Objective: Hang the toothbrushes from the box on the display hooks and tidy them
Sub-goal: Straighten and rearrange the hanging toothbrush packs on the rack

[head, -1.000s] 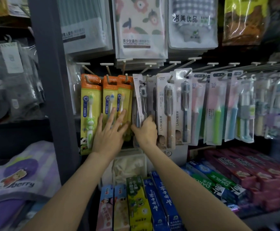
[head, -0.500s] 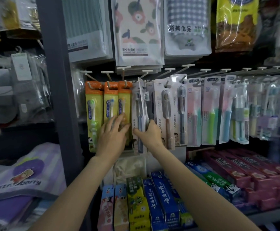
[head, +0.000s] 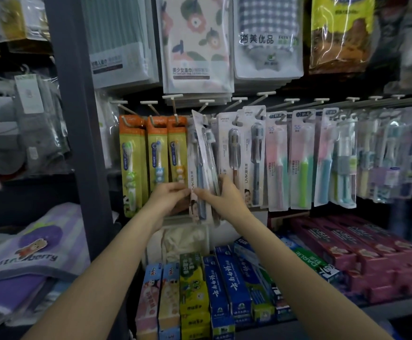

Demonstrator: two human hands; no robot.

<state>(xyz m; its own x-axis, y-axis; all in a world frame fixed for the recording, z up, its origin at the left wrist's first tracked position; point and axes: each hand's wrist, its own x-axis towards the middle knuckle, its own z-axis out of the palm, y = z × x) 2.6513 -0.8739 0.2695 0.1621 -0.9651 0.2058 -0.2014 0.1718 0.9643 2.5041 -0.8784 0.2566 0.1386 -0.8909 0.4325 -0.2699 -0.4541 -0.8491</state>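
Both our hands close on one white toothbrush pack (head: 201, 168) that hangs tilted on its hook (head: 206, 105), near the middle of the rack. Our left hand (head: 168, 198) pinches the pack's left edge low down, fingers curled together on it; our right hand (head: 227, 198) grips its right side, thumb across the front. We read "LMK" running up the card.

Going left to right along the row: three orange-topped children's packs (head: 157, 153) marked "BANNER", holding a green, a blue and an orange brush; then our pack; then two white packs (head: 243, 153) headed "SPRING", the right one also marked "LMK"; then three packs (head: 300, 158) marked "SS" with pink, green and teal handles. Farther right the packs blur and we cannot count them.

Above hang bagged towels (head: 266, 38), one printed "BATH". On the near shelf below, toothpaste boxes (head: 221, 288) stand in a row, and a green one to the right (head: 309, 262) reads "DARLIE".
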